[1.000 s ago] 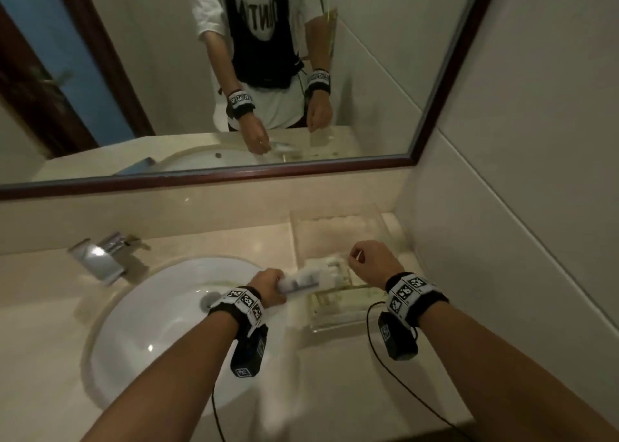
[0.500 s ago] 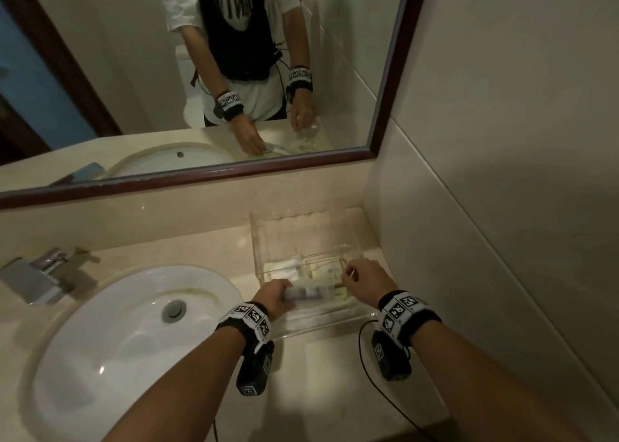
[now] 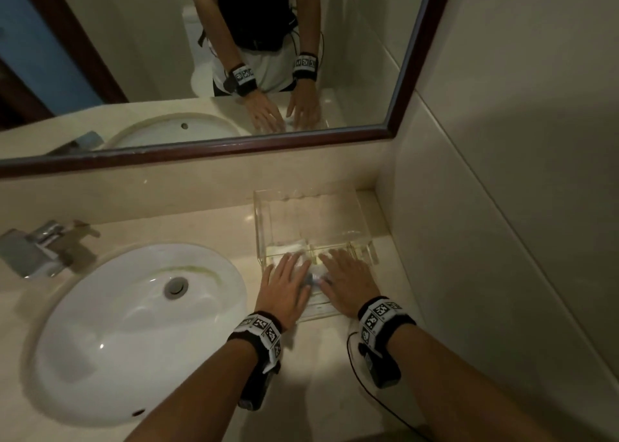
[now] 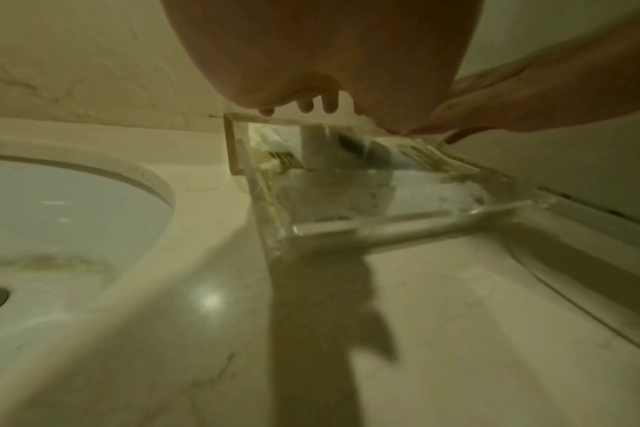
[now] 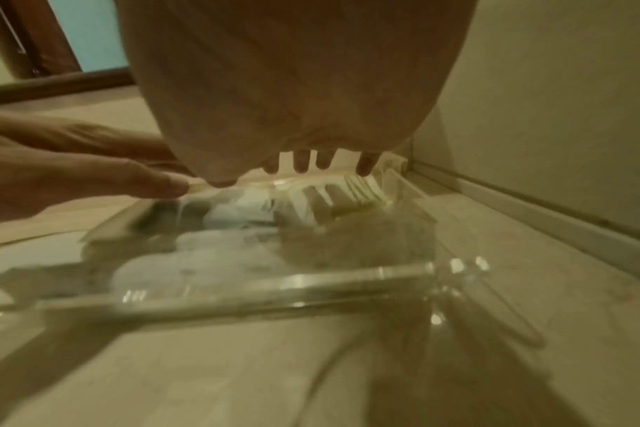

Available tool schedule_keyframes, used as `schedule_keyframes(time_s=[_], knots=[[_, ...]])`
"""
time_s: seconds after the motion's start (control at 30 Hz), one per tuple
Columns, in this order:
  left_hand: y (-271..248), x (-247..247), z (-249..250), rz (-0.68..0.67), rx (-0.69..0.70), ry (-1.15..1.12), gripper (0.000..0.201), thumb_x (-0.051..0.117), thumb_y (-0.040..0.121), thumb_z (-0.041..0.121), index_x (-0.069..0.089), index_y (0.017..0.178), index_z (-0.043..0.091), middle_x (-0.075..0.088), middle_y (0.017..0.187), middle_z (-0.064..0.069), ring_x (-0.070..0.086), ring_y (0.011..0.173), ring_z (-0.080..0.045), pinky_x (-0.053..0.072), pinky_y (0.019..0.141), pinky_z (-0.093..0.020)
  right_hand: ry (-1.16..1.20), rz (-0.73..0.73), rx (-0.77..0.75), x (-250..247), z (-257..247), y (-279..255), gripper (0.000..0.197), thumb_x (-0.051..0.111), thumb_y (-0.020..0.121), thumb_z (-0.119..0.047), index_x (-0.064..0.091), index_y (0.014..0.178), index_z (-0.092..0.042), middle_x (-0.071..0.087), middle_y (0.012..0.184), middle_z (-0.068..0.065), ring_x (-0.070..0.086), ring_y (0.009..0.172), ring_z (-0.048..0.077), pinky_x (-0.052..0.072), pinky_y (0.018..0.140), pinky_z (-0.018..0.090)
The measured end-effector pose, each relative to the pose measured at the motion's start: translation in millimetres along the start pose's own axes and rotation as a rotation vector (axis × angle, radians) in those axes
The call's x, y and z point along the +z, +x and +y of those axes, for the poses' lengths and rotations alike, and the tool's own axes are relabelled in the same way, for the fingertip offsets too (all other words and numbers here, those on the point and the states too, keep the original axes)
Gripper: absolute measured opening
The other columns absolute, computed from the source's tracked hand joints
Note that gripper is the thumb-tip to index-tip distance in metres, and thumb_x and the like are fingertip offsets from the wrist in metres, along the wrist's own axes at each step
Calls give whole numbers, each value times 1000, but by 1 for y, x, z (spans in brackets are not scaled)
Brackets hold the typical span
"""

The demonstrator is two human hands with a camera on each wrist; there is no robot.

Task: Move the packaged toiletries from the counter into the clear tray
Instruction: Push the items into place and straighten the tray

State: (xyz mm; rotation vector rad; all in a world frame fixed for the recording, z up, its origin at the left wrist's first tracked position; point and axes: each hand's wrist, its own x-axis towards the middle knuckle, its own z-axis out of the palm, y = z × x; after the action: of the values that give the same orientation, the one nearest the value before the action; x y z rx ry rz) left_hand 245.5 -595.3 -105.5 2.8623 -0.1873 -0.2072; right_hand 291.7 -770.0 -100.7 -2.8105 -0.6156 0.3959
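Observation:
The clear tray (image 3: 360, 212) stands on the counter in the back right corner. Packaged toiletries (image 3: 315, 276) lie in its near compartment, mostly hidden under my hands. My left hand (image 3: 286, 280) and right hand (image 3: 345, 279) lie side by side over them, palms down, fingers straight and spread. Neither grips anything. In the left wrist view my left fingertips (image 4: 311, 105) hang just above the white and dark packages (image 4: 347, 150) inside the tray (image 4: 384, 222). In the right wrist view my right fingertips (image 5: 322, 161) hover over white packets (image 5: 230, 213) behind the tray's front wall (image 5: 274, 286).
A white sink (image 3: 134, 324) with a chrome faucet (image 3: 37, 244) fills the counter's left half. A framed mirror (image 3: 201, 56) hangs behind, and a tiled wall (image 3: 502, 207) closes the right side. A black cable (image 3: 378, 404) trails from my right wrist.
Both hands held a white package between them over the tray. They have let it go and now lie flat with straight fingers over the tray's near compartment.

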Motion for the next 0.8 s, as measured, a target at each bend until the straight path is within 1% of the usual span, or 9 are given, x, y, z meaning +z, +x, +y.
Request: schedule_keyframes(time_s=[0.1, 0.17, 0.2, 0.3, 0.43, 0.5, 0.57, 0.63, 0.8], knots=[[0, 18, 8, -85, -73, 17, 62, 4, 92, 56, -12, 147, 34, -19, 157, 2, -15, 147, -22, -9, 116, -47, -2, -97, 54, 19, 2, -3, 68, 16, 95, -63, 2, 155, -33, -3, 165, -4, -6, 152, 22, 5, 122, 52], [0, 28, 11, -93, -124, 40, 62, -9, 87, 56, -20, 143, 34, -26, 154, 1, -21, 145, -24, -9, 117, -51, -8, -72, 66, 31, 6, -4, 69, 5, 92, -65, -2, 154, -36, -8, 164, -6, -11, 151, 21, 4, 121, 55], [1, 32, 12, -78, -139, 48, 62, -11, 86, 56, -18, 144, 34, -25, 154, 0, -20, 145, -25, -5, 118, -53, -13, -47, 62, 33, 7, -4, 69, 5, 92, -65, -1, 154, -36, -9, 164, -6, -12, 151, 21, 4, 120, 55], [2, 41, 10, -3, -144, 83, 63, -4, 91, 56, -1, 149, 31, -8, 159, -4, -7, 147, -29, 5, 118, -54, -28, -1, 48, 39, 11, -2, 66, 11, 95, -63, 6, 154, -35, -3, 165, -5, -8, 152, 22, 2, 121, 55], [6, 44, 4, 20, -116, 101, 58, 1, 94, 53, 0, 149, 35, -6, 160, -3, -11, 147, -24, -4, 117, -49, -56, 25, 20, 35, 11, 0, 73, 3, 90, -66, 14, 154, -32, 7, 164, -4, -1, 152, 22, 3, 121, 55], [6, 40, 4, 22, -117, 109, 55, 7, 96, 49, 6, 150, 34, 1, 160, -3, -8, 146, -22, -3, 115, -48, -52, 39, 13, 34, 13, 0, 76, 1, 89, -67, 17, 154, -32, 10, 164, -3, 3, 152, 22, 2, 121, 54], [4, 40, 2, 45, -133, 128, 55, 14, 97, 47, 11, 150, 31, 5, 160, -3, -1, 148, -25, 0, 115, -49, -53, 75, 21, 33, 15, 1, 76, 0, 89, -69, 19, 154, -33, 13, 164, -2, 7, 152, 23, 4, 121, 54], [1, 39, -2, 57, -144, 126, 57, 15, 97, 47, 6, 150, 31, 1, 160, -3, -2, 148, -27, -2, 116, -48, -55, 95, 44, 33, 17, 2, 77, -1, 89, -70, 19, 153, -33, 14, 164, -2, 8, 152, 24, 6, 121, 54], [1, 42, -2, 31, -153, 114, 57, 11, 97, 47, -6, 150, 33, -14, 159, -4, -16, 146, -28, -11, 116, -48, -13, 43, 52, 34, 18, 4, 78, 0, 88, -71, 9, 155, -33, 1, 165, -3, -7, 152, 23, 3, 122, 52]])
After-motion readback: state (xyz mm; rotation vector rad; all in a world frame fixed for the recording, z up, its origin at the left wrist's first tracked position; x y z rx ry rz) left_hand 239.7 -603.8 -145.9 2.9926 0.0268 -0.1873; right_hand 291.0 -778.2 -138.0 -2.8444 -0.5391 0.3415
